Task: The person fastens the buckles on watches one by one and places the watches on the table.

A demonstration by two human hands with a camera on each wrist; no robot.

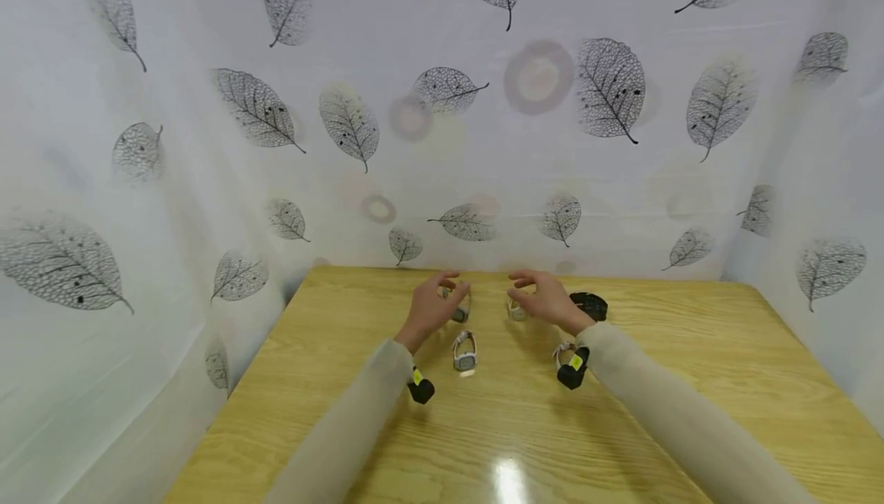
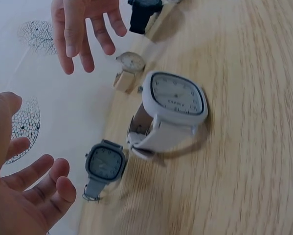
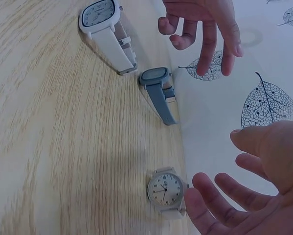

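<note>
My left hand (image 1: 431, 308) hovers over the far part of the table with its fingers loosely bent and nothing in them. Right by it lies a blue-grey square watch (image 2: 105, 161), partly hidden in the head view. A white square watch (image 1: 466, 357) stands on its looped strap closer to me. To the right, my right hand (image 1: 545, 301) is held with relaxed, spread fingers, holding nothing. Its fingertips are close to a cream round-faced watch (image 3: 166, 190). Beside that wrist is a black watch (image 1: 590, 305). Another light-strapped watch (image 1: 563, 354) is partly hidden by the wrist camera.
The wooden table (image 1: 483, 427) ends at the back against a white leaf-printed curtain (image 1: 442, 151), which also hangs along both sides. Black wrist cameras (image 1: 421, 389) are strapped under both sleeves. A bright reflection shows on the table's near part.
</note>
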